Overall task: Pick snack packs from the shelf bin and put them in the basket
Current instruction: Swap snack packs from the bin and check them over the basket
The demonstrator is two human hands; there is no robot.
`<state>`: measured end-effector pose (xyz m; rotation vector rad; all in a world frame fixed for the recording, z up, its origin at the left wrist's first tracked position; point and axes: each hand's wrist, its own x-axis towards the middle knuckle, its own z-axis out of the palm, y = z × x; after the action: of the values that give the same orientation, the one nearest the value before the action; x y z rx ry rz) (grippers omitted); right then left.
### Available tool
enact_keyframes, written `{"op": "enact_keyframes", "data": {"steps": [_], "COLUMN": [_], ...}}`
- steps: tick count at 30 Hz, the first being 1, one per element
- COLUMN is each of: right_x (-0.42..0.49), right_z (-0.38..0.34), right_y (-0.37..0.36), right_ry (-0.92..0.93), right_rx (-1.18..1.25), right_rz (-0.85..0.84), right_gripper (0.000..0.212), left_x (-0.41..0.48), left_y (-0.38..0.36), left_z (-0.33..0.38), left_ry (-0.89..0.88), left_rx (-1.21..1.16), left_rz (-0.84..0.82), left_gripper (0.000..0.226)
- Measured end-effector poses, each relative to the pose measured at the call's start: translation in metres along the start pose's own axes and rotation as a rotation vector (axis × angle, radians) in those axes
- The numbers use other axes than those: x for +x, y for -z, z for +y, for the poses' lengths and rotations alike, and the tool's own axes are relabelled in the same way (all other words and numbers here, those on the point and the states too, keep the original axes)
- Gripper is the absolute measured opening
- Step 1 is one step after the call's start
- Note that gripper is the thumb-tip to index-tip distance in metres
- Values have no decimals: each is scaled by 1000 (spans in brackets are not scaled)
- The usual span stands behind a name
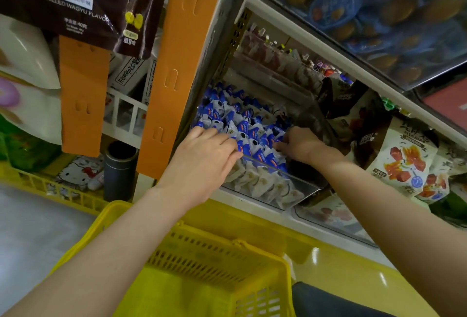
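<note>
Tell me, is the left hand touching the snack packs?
Touching. Head view shows the left hand with fingers resting on the snack packs in the bin.

The snack packs [252, 137] are small blue-and-white sachets, standing on edge in tight, overlapping rows that fill the shelf bin [308, 186]. The bin is clear plastic and sits on a shelf with its front tipped downward. The white lower halves of the front packs show through its front wall. The basket [202, 258] is yellow plastic with slotted walls, open at the top, directly below the bin.
</note>
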<state>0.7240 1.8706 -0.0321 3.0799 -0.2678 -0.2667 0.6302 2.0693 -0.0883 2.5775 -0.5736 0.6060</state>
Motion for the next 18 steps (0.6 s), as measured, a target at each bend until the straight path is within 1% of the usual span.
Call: {"op": "enact_keyframes", "data": {"steps": [1,3,4,5,7,9,11,18], "right_x": [1,5,8,12,22,34,47,75], "right_z": [-3,-16,-25,-35,-58,-79,-94,-117], "right_y": [0,3,5,7,8,4,-2,-7], "right_ry": [57,249,343,420,519,543,523,445], "right_rx": [14,173,258,322,391,414,418,264], "right_rz": [101,289,326,327,268,197,158,175], "right_gripper": [30,23,22,22,25,30,32,33], "left_x": [0,1,0,0,-1,-1,0,0], "left_y": [1,3,4,4,4,3,2,0], "left_z": [-1,-5,-6,-7,-9,-11,-13,-15], "left_ry": [-2,-10,-20,-31,-50,-69,-85,-94], "left_rx": [2,4,16,35,63,80,86,70], "left_rz": [0,6,18,31,51,55,55,50], "left_gripper": [41,40,37,34,29,29,33,32]}}
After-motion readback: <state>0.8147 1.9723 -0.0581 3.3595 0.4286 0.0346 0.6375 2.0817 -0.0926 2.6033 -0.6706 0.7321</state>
